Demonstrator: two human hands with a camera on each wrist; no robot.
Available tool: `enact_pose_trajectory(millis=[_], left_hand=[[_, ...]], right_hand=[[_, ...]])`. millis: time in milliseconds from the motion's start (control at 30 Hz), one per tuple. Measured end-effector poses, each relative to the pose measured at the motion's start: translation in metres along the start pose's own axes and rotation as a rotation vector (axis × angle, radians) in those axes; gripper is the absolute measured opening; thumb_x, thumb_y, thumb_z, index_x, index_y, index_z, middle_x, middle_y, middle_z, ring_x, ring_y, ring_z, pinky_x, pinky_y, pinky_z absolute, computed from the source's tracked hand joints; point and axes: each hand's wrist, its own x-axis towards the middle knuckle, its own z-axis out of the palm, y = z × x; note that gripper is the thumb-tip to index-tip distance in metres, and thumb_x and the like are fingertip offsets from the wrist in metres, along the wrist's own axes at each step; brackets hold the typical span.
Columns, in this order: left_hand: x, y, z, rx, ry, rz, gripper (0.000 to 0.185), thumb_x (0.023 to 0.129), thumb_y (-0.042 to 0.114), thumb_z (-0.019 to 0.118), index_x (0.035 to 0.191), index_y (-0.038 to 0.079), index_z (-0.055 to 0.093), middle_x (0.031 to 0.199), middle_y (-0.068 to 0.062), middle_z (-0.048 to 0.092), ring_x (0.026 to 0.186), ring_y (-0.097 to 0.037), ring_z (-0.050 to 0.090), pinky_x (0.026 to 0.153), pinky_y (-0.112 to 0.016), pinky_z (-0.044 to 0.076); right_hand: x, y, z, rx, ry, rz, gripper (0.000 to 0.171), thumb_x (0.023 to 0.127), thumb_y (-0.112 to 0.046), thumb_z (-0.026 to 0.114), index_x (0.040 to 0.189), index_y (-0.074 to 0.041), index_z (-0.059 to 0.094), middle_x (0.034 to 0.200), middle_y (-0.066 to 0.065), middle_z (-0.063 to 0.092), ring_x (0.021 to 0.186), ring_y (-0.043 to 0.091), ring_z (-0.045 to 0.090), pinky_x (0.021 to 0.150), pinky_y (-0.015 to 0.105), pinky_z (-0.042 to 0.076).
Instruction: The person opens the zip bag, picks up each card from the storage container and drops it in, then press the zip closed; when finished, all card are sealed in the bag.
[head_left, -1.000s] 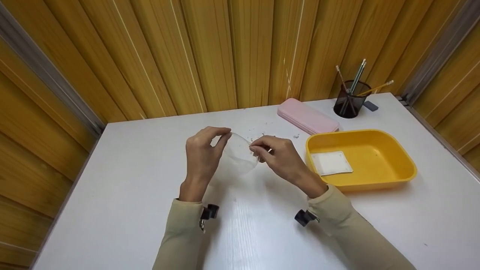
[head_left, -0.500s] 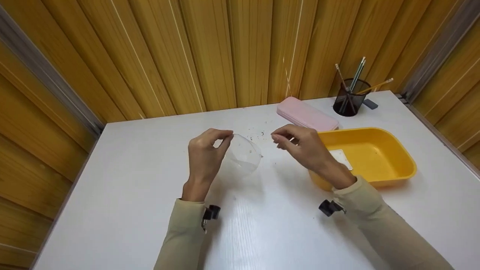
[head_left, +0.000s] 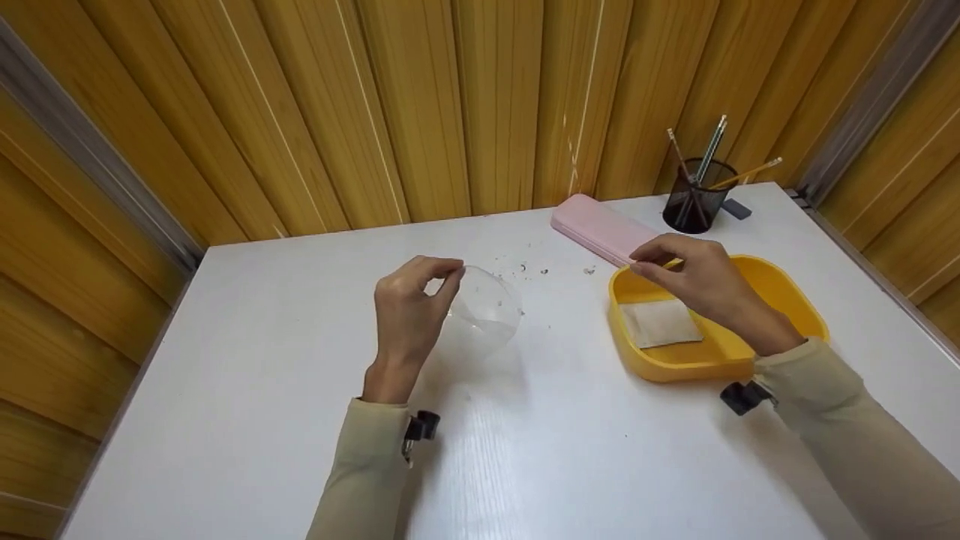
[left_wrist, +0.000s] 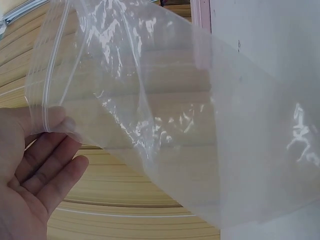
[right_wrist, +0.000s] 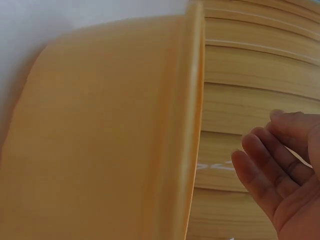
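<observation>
My left hand (head_left: 409, 315) pinches the upper edge of a clear zip-lock bag (head_left: 484, 315) between thumb and index finger. The bag hangs above the white table, its zip strip (left_wrist: 48, 90) near the fingers in the left wrist view. Over the left part of a yellow tray (head_left: 637, 367) hovers my right hand (head_left: 697, 281), fingers loosely bent; nothing shows between them. A flat square white packet (head_left: 664, 322) lies in the tray below that hand. In the right wrist view the tray's wall (right_wrist: 100, 125) fills the left, apart from the fingers.
Behind the tray lies a pink pencil case (head_left: 600, 225). A black mesh cup (head_left: 688, 206) with several pencils stands at the back right, a dark eraser (head_left: 736, 208) next to it. Small crumbs (head_left: 544, 271) are scattered at mid-table. Wood-patterned panels (head_left: 435, 112) rise behind.
My right hand has let go of the bag and moved right, over the tray. The left hand stays in place, still pinching the bag.
</observation>
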Motion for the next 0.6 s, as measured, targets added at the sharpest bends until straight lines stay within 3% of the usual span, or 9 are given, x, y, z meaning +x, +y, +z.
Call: enact_pose_trajectory(millis=[333, 500, 600], left_hand=[[0.0, -0.001, 0.0, 0.0, 0.008, 0.006, 0.008, 0.088, -0.005, 0.082, 0.094, 0.0, 0.081, 0.089, -0.008, 0.079, 0.081, -0.021, 0.076, 0.077, -0.034, 0.064], [0.0, -0.002, 0.0, -0.003, 0.007, 0.006, 0.008, 0.089, -0.005, 0.082, 0.095, 0.001, 0.081, 0.089, -0.009, 0.079, 0.081, -0.021, 0.076, 0.077, -0.034, 0.064], [-0.001, -0.003, 0.0, -0.01, 0.011, 0.007, 0.008, 0.089, -0.005, 0.081, 0.095, 0.001, 0.081, 0.089, -0.009, 0.079, 0.081, -0.021, 0.076, 0.077, -0.034, 0.064]], right_hand=[[-0.003, 0.043, -0.013, -0.062, -0.1, 0.103, 0.028, 0.102, -0.016, 0.074, 0.125, 0.0, 0.072, 0.117, 0.017, 0.073, 0.106, 0.033, 0.067, 0.082, 0.005, 0.046], [-0.003, 0.055, -0.015, -0.089, -0.143, 0.157, 0.031, 0.103, -0.015, 0.073, 0.129, 0.001, 0.07, 0.121, 0.019, 0.071, 0.109, 0.034, 0.066, 0.092, 0.02, 0.057], [-0.003, 0.063, -0.015, -0.084, -0.162, 0.171, 0.03, 0.102, -0.014, 0.073, 0.128, 0.002, 0.07, 0.121, 0.019, 0.071, 0.109, 0.034, 0.065, 0.09, 0.015, 0.054]])
